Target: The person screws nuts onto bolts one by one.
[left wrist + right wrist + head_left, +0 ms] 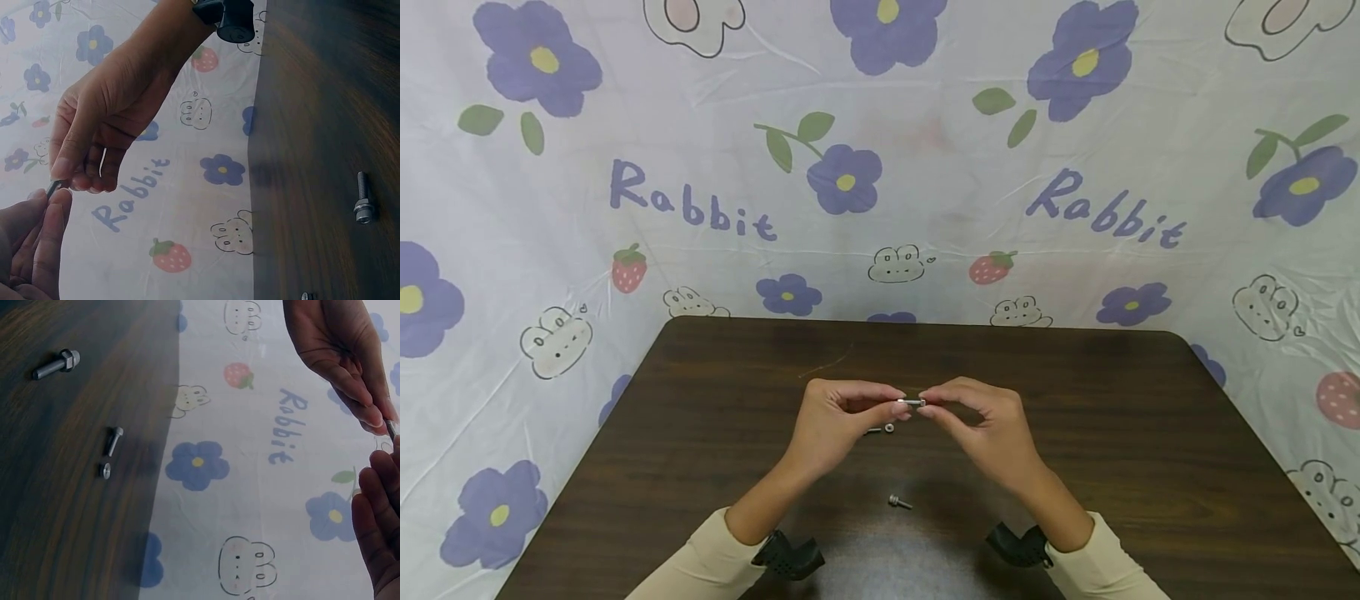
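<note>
Between the two hands, a small silver screw (912, 402) is held level above the table. My left hand (831, 421) pinches its left end between thumb and fingertips. The thumb and index finger of my right hand (992, 421) pinch the other end, where the head shows. In the left wrist view the screw's shank (54, 188) is partly hidden by fingers. Nearer my body lies a bolt (899, 502) with a nut (67, 360) up against its head. Below the left fingertips rest a loose nut (889, 428) and a smaller screw (115, 441).
The dark wooden table (715, 467) has its rounded far edge against a white cloth (925, 200) printed with flowers, rabbits and strawberries. Black wrist cameras (790, 557) sit on both wrists, close over the tabletop. A thin thread (827, 364) lies toward the back.
</note>
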A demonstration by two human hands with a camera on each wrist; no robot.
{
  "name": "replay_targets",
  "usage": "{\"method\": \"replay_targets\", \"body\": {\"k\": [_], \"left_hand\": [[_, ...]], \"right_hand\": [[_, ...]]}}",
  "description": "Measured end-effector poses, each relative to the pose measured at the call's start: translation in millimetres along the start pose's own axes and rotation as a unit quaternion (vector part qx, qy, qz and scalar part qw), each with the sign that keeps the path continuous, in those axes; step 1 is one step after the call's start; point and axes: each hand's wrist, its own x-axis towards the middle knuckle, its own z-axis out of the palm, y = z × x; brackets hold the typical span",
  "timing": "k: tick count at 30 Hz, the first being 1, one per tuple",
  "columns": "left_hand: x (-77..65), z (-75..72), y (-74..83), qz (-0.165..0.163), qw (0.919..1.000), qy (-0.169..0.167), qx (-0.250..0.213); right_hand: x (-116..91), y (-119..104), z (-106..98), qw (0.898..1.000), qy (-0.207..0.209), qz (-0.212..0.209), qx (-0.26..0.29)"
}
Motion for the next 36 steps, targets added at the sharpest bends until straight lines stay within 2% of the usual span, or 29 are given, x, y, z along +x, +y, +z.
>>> {"method": "replay_targets", "body": {"k": [8, 17, 28, 36], "left_hand": [[-0.1, -0.8, -0.4, 0.004, 1.0, -0.005, 0.001], [-0.1, -1.5, 1.0, 0.011, 0.9999, -0.008, 0.003], [-1.1, -1.3, 0.7, -0.003, 1.0, -0.006, 0.001], [-1.6, -1.6, 0.4, 0.002, 0.9999, -0.007, 0.007]], "right_hand": [[0.8, 0.1, -0.5, 1.0, -0.005, -0.019, 0.001], [2.3, 2.1, -1.3, 1.0, -0.012, -0.022, 0.002], [3.5, 3.0, -2.0, 0.998, -0.009, -0.057, 0.0], [4.2, 1.4, -1.7, 0.998, -0.006, -0.064, 0.001]]}}
